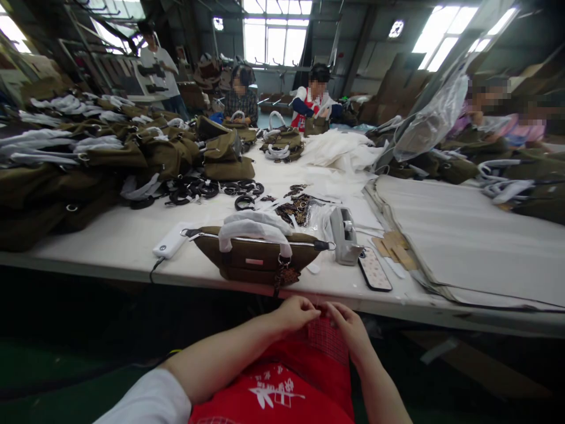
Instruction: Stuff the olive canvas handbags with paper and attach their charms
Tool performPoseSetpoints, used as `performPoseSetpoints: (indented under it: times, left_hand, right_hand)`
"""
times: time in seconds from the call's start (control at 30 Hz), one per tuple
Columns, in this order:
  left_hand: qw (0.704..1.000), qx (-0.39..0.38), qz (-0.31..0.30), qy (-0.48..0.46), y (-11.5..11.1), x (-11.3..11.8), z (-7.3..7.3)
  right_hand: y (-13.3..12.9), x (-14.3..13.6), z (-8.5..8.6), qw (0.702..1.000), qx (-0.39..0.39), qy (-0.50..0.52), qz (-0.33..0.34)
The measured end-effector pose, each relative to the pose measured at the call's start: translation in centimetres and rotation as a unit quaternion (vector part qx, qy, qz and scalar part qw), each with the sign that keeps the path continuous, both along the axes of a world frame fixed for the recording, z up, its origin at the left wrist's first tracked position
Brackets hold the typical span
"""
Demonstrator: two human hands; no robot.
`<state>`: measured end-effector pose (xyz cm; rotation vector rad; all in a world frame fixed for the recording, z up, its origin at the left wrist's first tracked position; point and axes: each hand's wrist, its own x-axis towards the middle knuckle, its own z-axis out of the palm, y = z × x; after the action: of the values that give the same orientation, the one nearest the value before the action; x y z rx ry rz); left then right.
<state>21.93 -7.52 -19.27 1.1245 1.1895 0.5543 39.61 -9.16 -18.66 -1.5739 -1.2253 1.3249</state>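
Observation:
My left hand [299, 314] and my right hand [343, 320] are close together in front of the table edge, over my red apron [282, 388]. Both have fingertips pinched; anything between them is too small to make out. Just beyond them an olive-brown handbag [247, 265] stands upright on the table, its zipper running along the top. White wrapping covers its handles [256, 227]. A dark hanging charm [286, 277] dangles from a ring at the right handle's base and reaches over the table edge. Neither hand touches the bag.
Right of the bag are a grey tape dispenser [344, 235] and a patterned phone [374, 269]. A white power bank [170, 240] with a cable lies left. Behind are chains [295, 209] and black rings [245, 202]. Bags [168, 153] pile up at left; people work across the table [110, 235].

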Motion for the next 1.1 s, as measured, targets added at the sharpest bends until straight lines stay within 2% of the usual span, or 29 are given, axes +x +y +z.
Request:
performPoseSetpoints:
  times: [0.17,0.33,0.4,0.47,0.5,0.53,0.6,0.67,0.77,0.87,0.97,1.1]
  left_hand:
    - [0.999,0.017,-0.046,0.012,-0.8,-0.8,0.4]
    - [0.998,0.022,-0.042,0.047,-1.2,-2.7,1.0]
    - [0.996,0.033,-0.044,0.072,-1.8,-3.8,1.0]
    - [0.993,0.045,-0.055,0.097,-2.8,-4.9,0.8]
    - [0.991,0.048,-0.062,0.106,-3.3,-5.3,0.8]
    - [0.990,0.049,-0.070,0.112,-3.9,-5.6,0.7]
    - [0.988,0.052,-0.089,0.118,-4.9,-5.9,0.7]
    - [0.985,0.056,-0.109,0.123,-5.6,-5.9,0.8]
    - [0.982,0.061,-0.118,0.135,-6.0,-5.7,1.0]
    - [0.982,0.074,-0.107,0.139,-6.0,-5.8,1.1]
    - [0.982,0.079,-0.100,0.143,-6.0,-6.0,1.1]
    - [0.982,0.075,-0.097,0.145,-6.0,-6.1,1.0]
  right_hand:
    - [1.4,-1.6,-0.7,0.999,-0.017,0.031,0.037]
    - [1.3,-2.1,-0.5,1.000,0.018,0.008,0.023]
    - [1.4,-1.1,0.0,0.999,0.040,-0.022,0.008]
    - [1.9,0.2,1.0,0.991,0.068,-0.119,0.009]
    - [2.4,1.0,1.7,0.975,0.079,-0.208,0.024]
    - [3.1,1.6,2.5,0.945,0.084,-0.312,0.048]
    - [4.9,2.6,4.0,0.865,0.074,-0.487,0.100]
    - [7.0,3.1,5.2,0.807,0.058,-0.571,0.135]
    - [9.9,2.9,6.0,0.781,0.051,-0.600,0.169]
    - [11.9,2.3,5.9,0.758,0.047,-0.618,0.202]
    - [12.7,2.0,5.5,0.747,0.044,-0.625,0.222]
    - [12.8,2.4,5.4,0.750,0.040,-0.624,0.217]
